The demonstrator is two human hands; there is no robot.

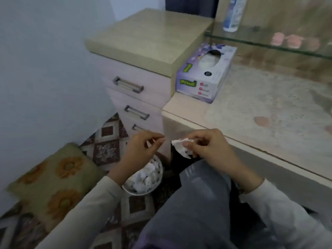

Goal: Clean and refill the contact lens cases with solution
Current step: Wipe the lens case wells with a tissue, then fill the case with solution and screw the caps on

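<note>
Corner of a room: pale wall [45, 69], drawer unit [147, 51] and a table [186, 108] spread with a lace mat [269, 97]; on the floor, a patterned rug [106, 148], a flowered cushion [53, 177] and a waste bin [143, 178] filled with crumpled paper. Both hands held low, off the table edge and over the bin, probably so that spent wiping paper drops straight in. Right hand [206, 148] curled, thumb and fingers pinching a crumpled tissue [181, 146]; tissue hanging from the pinch, long axis roughly vertical, free end downward. Left hand [143, 146] with fingertips drawn into a pinch aimed at the tissue; contents, if any, too small to tell. Tissue box [203, 74] at the table's left end against the drawers, opening upward, within easy reach. Solution bottle [233, 13] upright on the glass shelf [269, 44], long axis vertical, top out of frame. Blurred pink rounds [294, 41] in a row along that shelf, and pink patches [261, 121] on the mat: probably the lens cases, lying flat, well apart from both hands; cap direction unreadable.
</note>
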